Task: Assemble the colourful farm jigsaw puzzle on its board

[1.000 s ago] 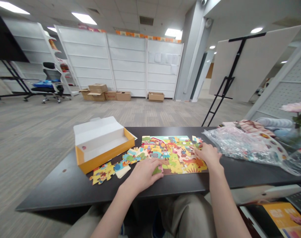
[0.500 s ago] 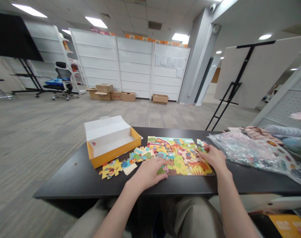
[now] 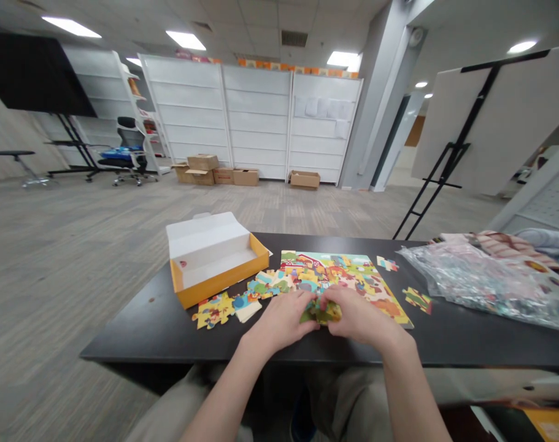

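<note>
A colourful farm-picture puzzle board (image 3: 353, 276) lies on the black table (image 3: 169, 341). My left hand (image 3: 286, 319) is at the board's lower left, fingers closed on a green puzzle piece. Right beside it, my right hand (image 3: 353, 313) pinches a yellow-green puzzle piece (image 3: 333, 313). The two pieces meet or nearly meet between my fingertips. Loose pieces (image 3: 213, 310) spread left of the board. To its right lie a small group of pale pieces (image 3: 388, 263) and a yellow-green piece (image 3: 417, 299).
An open yellow box (image 3: 219, 276) with a white lid stands at the table's left. Clear plastic bags (image 3: 481, 285) and folded cloth (image 3: 509, 252) cover the right end. Behind the table are an easel stand (image 3: 445, 166), cardboard boxes (image 3: 202, 169) and a chair (image 3: 129, 147).
My right hand has moved left from the board's right edge to beside my left hand. A yellow-green piece now shows right of the board. The view has shifted slightly.
</note>
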The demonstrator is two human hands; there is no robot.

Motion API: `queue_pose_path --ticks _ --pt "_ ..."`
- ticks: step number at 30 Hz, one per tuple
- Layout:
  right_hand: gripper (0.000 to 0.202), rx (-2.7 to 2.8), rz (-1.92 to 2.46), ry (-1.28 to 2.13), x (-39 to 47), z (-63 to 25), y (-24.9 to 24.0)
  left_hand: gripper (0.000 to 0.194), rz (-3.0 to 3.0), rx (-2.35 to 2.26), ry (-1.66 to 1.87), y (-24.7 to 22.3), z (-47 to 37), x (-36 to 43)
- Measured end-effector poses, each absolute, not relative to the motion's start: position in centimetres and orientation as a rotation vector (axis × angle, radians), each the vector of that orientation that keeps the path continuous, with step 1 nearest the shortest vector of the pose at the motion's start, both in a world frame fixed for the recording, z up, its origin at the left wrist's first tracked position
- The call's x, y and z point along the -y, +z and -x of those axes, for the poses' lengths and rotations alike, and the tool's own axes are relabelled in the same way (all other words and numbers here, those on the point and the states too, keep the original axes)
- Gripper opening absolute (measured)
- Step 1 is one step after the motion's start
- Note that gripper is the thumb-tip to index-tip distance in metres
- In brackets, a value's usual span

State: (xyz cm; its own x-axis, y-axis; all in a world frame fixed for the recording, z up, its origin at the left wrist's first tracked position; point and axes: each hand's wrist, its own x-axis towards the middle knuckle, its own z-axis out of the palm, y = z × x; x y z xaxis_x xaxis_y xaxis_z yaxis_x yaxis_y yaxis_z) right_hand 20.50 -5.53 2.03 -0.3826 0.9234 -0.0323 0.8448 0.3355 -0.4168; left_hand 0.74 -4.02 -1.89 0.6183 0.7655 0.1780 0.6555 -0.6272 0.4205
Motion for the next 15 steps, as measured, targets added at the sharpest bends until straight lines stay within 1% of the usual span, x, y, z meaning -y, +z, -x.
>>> queue_pose_path --ticks 7,11,15 --pt "0.034 2.387 1.503 0.574 4.8 -21.6 0.2 0.033 -2.502 -1.061 0.526 -1.9 -0.6 3.8" --pt "0.035 2.371 1.428 0.644 4.7 -22.2 1.0 0.035 -2.524 -1.093 0.52 -2.1 -0.9 3.8" --pt "0.034 2.218 1.567 0.658 4.5 -24.2 1.9 0.033 -2.557 -1.141 0.519 -2.3 -1.1 3.9"
